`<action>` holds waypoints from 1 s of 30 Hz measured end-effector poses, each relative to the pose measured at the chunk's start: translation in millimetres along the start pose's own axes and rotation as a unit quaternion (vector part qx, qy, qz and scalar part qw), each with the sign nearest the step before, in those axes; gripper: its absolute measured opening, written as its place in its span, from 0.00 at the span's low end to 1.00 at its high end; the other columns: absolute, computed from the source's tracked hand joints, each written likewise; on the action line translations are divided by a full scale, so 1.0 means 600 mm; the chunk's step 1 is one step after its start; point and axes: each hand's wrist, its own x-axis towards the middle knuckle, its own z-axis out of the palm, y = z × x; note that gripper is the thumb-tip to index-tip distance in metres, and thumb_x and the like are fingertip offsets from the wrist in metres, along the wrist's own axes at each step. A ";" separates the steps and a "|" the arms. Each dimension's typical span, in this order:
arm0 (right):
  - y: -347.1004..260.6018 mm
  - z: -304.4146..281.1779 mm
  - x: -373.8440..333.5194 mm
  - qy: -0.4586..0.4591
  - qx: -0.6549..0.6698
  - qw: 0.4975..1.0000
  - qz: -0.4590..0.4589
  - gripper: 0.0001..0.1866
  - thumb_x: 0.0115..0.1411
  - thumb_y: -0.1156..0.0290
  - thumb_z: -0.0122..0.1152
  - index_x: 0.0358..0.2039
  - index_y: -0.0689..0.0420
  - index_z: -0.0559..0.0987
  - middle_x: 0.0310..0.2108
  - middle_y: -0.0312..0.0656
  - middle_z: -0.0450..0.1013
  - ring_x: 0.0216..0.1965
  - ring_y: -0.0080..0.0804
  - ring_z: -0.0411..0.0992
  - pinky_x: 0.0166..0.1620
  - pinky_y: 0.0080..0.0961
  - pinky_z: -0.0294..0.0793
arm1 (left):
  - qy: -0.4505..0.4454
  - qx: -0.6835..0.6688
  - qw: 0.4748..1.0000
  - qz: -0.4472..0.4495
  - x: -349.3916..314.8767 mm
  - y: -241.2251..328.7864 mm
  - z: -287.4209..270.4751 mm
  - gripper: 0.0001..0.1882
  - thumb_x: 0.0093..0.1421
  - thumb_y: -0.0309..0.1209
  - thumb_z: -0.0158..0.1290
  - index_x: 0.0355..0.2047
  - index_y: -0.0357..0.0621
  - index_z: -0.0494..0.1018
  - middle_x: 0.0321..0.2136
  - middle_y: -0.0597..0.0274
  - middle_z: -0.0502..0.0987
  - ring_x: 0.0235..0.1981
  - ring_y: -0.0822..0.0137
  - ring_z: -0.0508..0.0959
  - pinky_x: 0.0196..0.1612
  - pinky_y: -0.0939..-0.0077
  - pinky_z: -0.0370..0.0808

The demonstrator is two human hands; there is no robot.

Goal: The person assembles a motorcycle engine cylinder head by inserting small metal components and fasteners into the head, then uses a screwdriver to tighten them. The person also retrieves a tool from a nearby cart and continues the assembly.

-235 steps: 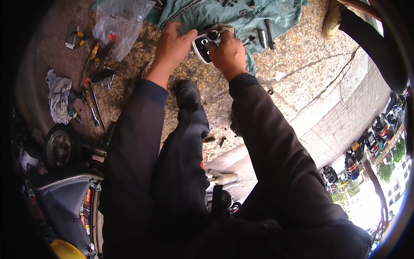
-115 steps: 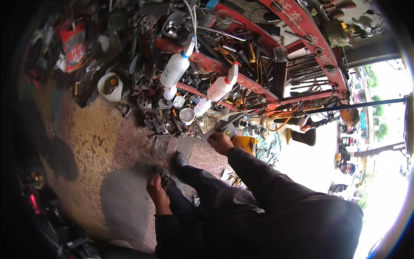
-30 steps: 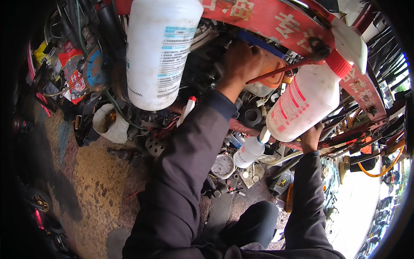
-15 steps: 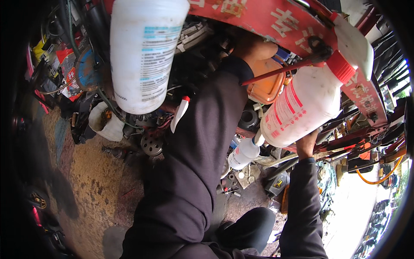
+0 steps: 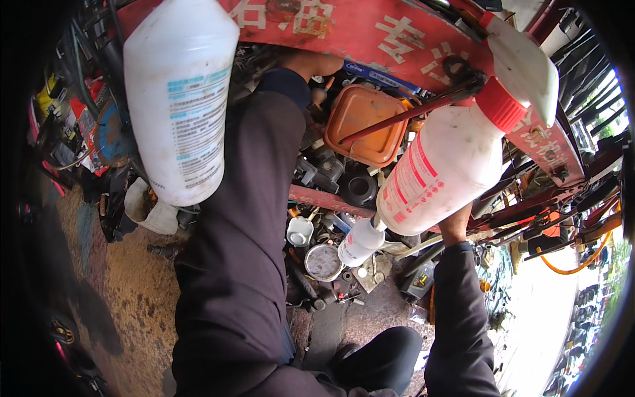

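Observation:
My left arm reaches far forward, and my left hand point(image 5: 314, 64) is in the clutter beneath a red metal beam point(image 5: 357, 33). Its fingers are hidden, so any hold cannot be made out. Nearest to it on the right lie a blue box point(image 5: 382, 76) and an orange plastic container point(image 5: 367, 126). My right hand point(image 5: 456, 226) is mostly covered by a large white spray bottle point(image 5: 443, 172) with a red collar. Whether it touches that bottle or a bar behind it is unclear. A second white bottle point(image 5: 178, 112) stands out at the upper left, above my left sleeve.
A small white bottle point(image 5: 361, 242) sits below the spray bottle, beside a round tub point(image 5: 323, 263). A thin red rod point(image 5: 403, 118) crosses the orange container. At left are a white bucket point(image 5: 152, 210) and stained floor point(image 5: 126, 284). An orange hose point(image 5: 582, 268) curves at right.
My left hand has shifted left beneath the beam, uncovering more of the orange container and the tub. My right hand stays behind the spray bottle. The view has shifted slightly.

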 end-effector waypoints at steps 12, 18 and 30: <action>0.012 -0.005 0.002 0.008 -0.022 0.999 0.024 0.14 0.58 0.78 0.62 0.44 0.71 0.77 0.40 0.46 0.81 0.42 0.28 0.78 0.45 0.24 0.75 | 0.005 -0.032 0.998 -0.047 -0.006 -0.005 0.013 0.21 0.61 0.27 0.53 0.55 0.44 0.69 0.52 0.54 0.73 0.54 0.52 0.73 0.54 0.58 0.73; 0.020 -0.003 0.001 0.019 0.003 1.000 0.019 0.15 0.57 0.77 0.62 0.45 0.70 0.77 0.40 0.47 0.81 0.42 0.27 0.78 0.45 0.24 0.75 | 0.024 -0.062 0.996 -0.065 -0.002 -0.004 0.003 0.20 0.62 0.27 0.52 0.55 0.43 0.69 0.51 0.54 0.73 0.53 0.53 0.73 0.53 0.57 0.74; 0.009 0.001 0.005 0.024 -0.147 0.988 -0.045 0.07 0.63 0.75 0.55 0.38 0.66 0.77 0.31 0.43 0.78 0.31 0.25 0.74 0.36 0.25 0.72 | 0.152 -0.322 0.913 -0.200 -0.041 -0.037 -0.069 0.16 0.65 0.27 0.50 0.53 0.42 0.69 0.47 0.55 0.75 0.49 0.54 0.76 0.50 0.56 0.78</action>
